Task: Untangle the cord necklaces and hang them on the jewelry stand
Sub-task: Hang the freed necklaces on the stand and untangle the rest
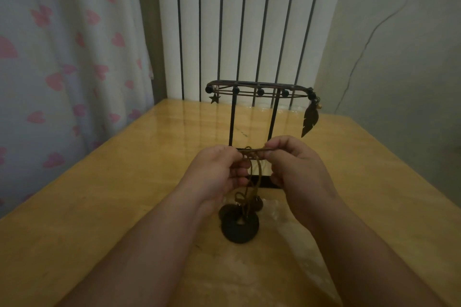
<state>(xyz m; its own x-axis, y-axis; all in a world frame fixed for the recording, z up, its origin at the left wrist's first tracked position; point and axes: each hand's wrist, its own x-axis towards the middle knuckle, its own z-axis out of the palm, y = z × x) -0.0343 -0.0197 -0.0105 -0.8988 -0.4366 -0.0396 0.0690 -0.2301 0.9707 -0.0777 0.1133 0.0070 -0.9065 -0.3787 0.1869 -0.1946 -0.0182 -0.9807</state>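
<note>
Head view: my left hand (219, 169) and my right hand (294, 167) both pinch the tangled brown cords (253, 151) just in front of the jewelry stand (232, 117); cords hang down to a dark ring pendant (240, 228) on the table (99, 194); feather pendant (309, 119) and star charm (213, 99) hang from the stand's top bar.

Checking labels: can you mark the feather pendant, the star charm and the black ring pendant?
feather pendant (310, 119): head view, middle of the feather's blade.
star charm (213, 98): head view, centre of the star.
black ring pendant (239, 235): head view, near rim, just below the hole.
</note>
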